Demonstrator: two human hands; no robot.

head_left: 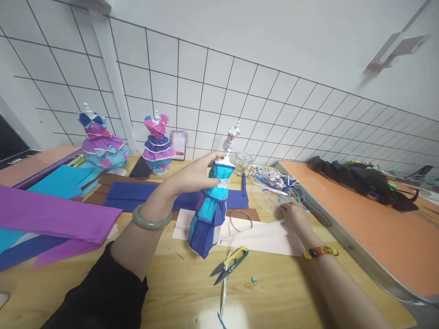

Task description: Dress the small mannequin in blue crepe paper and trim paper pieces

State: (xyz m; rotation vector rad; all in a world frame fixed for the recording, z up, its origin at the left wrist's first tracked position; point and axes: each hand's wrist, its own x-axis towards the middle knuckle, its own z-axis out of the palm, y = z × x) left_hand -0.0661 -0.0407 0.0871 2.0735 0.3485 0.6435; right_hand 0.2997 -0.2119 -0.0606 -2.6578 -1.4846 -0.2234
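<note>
Keep your left hand (199, 176) clenched around the top of the doll (211, 205) so it stands upright just left of the right hand (295, 214), which rests loose and empty-fingered at the dish (270, 196) of trimmings.

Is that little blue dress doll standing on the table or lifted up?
Lifted and slightly tilted. The left hand grips the blue dress doll near its top, and the skirt's hem hangs clear of the wooden table.
</note>
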